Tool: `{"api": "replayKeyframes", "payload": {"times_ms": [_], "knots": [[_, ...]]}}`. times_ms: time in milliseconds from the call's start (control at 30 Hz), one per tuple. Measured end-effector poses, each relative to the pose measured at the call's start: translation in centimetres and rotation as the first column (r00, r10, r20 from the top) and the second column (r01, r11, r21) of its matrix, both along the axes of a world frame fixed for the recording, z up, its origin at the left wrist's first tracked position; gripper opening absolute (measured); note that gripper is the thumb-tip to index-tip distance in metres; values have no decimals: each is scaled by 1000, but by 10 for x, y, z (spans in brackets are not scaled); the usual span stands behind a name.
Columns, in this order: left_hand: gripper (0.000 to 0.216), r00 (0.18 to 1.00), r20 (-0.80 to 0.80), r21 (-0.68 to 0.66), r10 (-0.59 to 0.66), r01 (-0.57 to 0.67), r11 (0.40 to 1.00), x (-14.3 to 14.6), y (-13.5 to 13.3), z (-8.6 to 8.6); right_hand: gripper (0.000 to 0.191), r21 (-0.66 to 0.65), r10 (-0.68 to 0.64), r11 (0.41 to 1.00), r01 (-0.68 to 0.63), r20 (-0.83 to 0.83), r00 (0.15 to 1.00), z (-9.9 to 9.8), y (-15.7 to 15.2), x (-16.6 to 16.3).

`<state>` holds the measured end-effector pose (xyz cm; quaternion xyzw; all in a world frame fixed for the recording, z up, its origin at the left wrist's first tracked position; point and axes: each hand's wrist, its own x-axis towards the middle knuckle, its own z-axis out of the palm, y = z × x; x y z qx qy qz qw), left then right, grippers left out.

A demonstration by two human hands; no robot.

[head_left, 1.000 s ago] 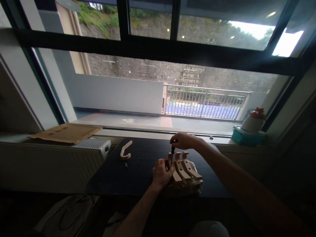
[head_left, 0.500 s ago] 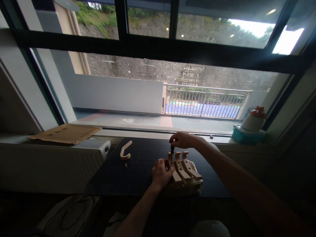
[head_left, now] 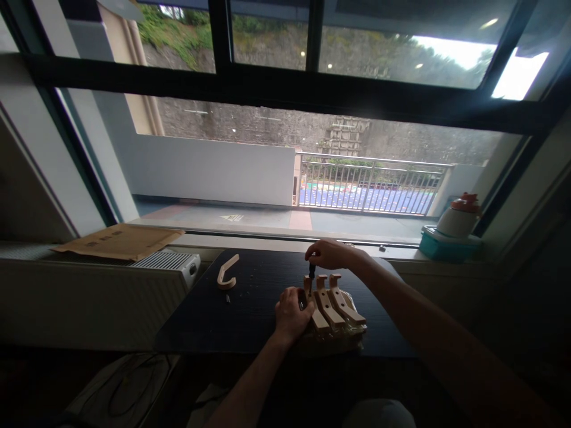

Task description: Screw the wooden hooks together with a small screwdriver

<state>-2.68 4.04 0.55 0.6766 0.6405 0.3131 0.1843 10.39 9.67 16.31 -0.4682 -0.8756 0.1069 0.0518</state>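
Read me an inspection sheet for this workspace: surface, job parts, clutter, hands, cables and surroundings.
Surface: dark tabletop below the window.
Job parts: three wooden hooks side by side on a plastic-wrapped block; dark tool, apparently a screwdriver, over the leftmost hook.
Clutter: loose wooden hook, small metal screws and scattered specks, left of the block.
Hands: left hand holds the leftmost hook; right hand grips the tool from above.
Cables: apparently a dark cable, lower left, below the tabletop; dim.
Surroundings: radiator with brown envelope, left; teal box and red-topped bottle, right.
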Motion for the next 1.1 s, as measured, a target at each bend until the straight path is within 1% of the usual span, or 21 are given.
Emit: {"api": "replayKeyframes", "payload": {"times_ms": [100,300,400,533,633,767,833,967,1100], "knots": [[34,1000,-7,-3,2,-2,1000,0,0,1,31,-88,27,996,-30,-29,999,1,0,2],[35,1000,-12,-2,-1,1,1000,0,1,-2,27,-111,39,993,-51,-108,993,-4,2,4],[36,1000,-18,-4,-1,1,1000,0,2,-3,27,-85,17,996,-26,-103,995,-6,2,3],[36,1000,-14,-6,-1,1,1000,0,2,-3,28,15,-45,999,47,-89,995,-10,0,3],[35,1000,-9,10,4,-4,1000,0,2,-3,24,77,-30,996,40,-129,991,-13,0,4],[34,1000,-20,9,17,-17,1000,1,2,-3,28,76,41,997,-28,-181,983,-17,3,8],[33,1000,-21,5,14,-13,1000,1,2,-2,30,82,58,996,-42,-212,975,-21,4,10],[33,1000,-9,9,4,-4,1000,0,1,-2,31,106,53,994,-24,-282,958,-28,6,13],[34,1000,2,6,6,-6,1000,-1,2,-2,30,127,40,992,-2,-297,954,-30,5,12]]}}
